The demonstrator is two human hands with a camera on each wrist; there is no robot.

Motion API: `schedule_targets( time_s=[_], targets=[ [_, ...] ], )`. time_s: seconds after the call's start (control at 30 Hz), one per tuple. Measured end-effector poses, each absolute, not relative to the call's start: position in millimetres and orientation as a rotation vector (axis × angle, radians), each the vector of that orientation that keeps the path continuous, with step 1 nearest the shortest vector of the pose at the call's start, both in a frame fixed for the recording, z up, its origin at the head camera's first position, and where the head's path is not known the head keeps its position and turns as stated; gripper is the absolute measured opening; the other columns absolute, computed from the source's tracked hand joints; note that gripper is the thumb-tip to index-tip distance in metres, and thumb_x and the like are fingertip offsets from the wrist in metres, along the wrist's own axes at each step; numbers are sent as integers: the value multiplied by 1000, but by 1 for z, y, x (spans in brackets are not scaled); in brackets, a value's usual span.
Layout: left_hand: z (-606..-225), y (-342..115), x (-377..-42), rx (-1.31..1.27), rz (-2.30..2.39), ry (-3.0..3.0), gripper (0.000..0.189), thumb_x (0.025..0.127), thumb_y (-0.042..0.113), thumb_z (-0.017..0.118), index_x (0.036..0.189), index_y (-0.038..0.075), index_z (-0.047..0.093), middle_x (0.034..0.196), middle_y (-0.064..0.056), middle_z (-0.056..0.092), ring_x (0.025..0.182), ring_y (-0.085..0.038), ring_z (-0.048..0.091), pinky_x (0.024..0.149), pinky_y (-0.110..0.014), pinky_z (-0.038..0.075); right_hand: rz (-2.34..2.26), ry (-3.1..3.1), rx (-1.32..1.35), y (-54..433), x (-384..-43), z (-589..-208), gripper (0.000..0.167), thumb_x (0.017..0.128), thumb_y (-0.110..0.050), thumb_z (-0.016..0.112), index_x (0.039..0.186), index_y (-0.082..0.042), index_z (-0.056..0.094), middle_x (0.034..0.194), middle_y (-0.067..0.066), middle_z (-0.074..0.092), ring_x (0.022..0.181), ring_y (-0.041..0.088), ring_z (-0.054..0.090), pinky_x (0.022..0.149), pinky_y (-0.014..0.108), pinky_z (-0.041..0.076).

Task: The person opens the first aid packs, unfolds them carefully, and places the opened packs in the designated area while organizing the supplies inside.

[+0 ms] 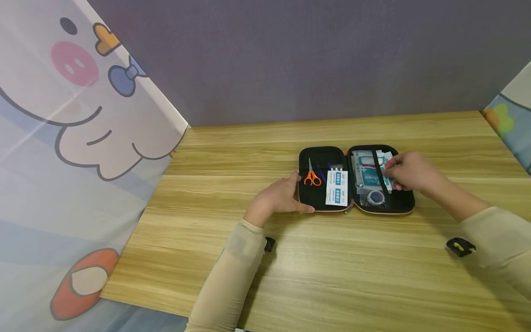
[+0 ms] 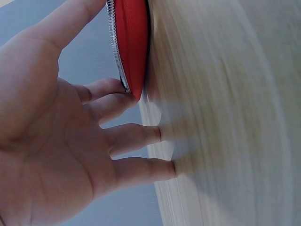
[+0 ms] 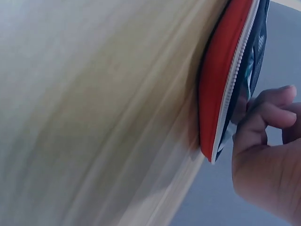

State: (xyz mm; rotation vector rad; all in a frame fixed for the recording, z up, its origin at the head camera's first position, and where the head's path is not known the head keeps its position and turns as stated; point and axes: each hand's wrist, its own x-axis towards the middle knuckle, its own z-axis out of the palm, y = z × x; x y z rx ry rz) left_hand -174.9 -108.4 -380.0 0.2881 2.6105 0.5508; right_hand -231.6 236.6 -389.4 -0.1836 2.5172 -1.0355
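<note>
An open zip case [image 1: 306, 199] with a red outside and black lining lies on the wooden table. My left hand [image 1: 282, 196] rests at its left edge, thumb by the front rim. In the left wrist view those fingers [image 2: 141, 172] are spread and nearly straight, some touching the table and the red case [image 2: 134, 47]. Over the right half, my right hand [image 1: 410, 171] pinches at a white-and-green packet [image 1: 387, 159] beside a black elastic strap [image 1: 380, 170]. In the right wrist view its fingers [image 3: 254, 127] are bent at the zipped rim; their tips are partly hidden.
Orange-handled scissors [image 1: 312, 178] and white-and-blue packets [image 1: 336, 188] sit in the case's left half. A round item in clear wrapping [image 1: 375, 198] lies in the right half. A grey wall [image 1: 315, 60] stands behind the table [image 1: 352, 276].
</note>
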Motion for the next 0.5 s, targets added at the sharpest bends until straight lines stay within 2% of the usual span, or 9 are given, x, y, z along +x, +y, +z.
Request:
schedule_targets(
  time_s=[0.13,0.4,0.5],
  targets=[
    [-379,-108,-175,286,551,2610,127,84,55,88,172,11,9,173,-1,38,163,-37,30,132,-50,31,-1079,2453,-165,238,-232,-390,38,108,-16,56,131,14,52,62,-1,57,55,10,55,51,28,47],
    [-378,-108,-175,303,560,2617,124,84,54,88,172,10,12,173,-3,40,162,-36,33,132,-50,32,-1071,2411,-230,241,-234,-390,38,111,-15,52,134,14,48,64,1,59,54,12,52,52,31,46],
    [-378,-108,-175,295,556,2618,124,84,54,88,172,10,13,173,-3,40,162,-35,33,132,-49,32,-1164,2313,-204,241,-236,-389,39,112,-15,48,139,14,43,66,-1,56,55,9,49,52,28,44]
  ],
)
